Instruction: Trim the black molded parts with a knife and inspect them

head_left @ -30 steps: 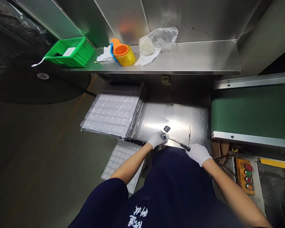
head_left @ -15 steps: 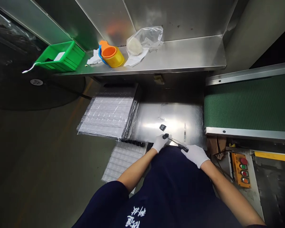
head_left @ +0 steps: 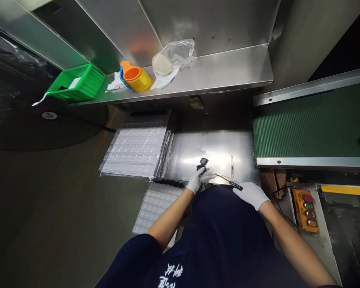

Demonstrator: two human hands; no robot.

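Observation:
My left hand point(head_left: 198, 179), in a white glove, is at the table's front edge with a small black part point(head_left: 201, 168) between its fingers. Right against that part, from this angle, lies another small black piece point(head_left: 204, 161) with a toothed edge on the metal table point(head_left: 186, 148); whether the two touch I cannot tell. My gloved right hand point(head_left: 251, 194) is closed round the black handle of a hand tool point(head_left: 234, 184) with a thin metal shaft, its tip pointing left toward my left hand. A slim silver pen-like tool point(head_left: 232, 166) lies on the table beyond my right hand.
Stacked clear plastic trays point(head_left: 135, 152) stand at the left, with another tray point(head_left: 159, 204) lower down. A green conveyor belt point(head_left: 312, 124) runs off right above an orange button box point(head_left: 306, 210). The shelf point(head_left: 228, 72) holds a green bin point(head_left: 78, 84), yellow and orange cups point(head_left: 136, 78) and a plastic bag point(head_left: 174, 58).
My left hand has moved slightly left and forward with its black part, away from the tool's tip, up to the piece on the table. The right hand still holds the tool.

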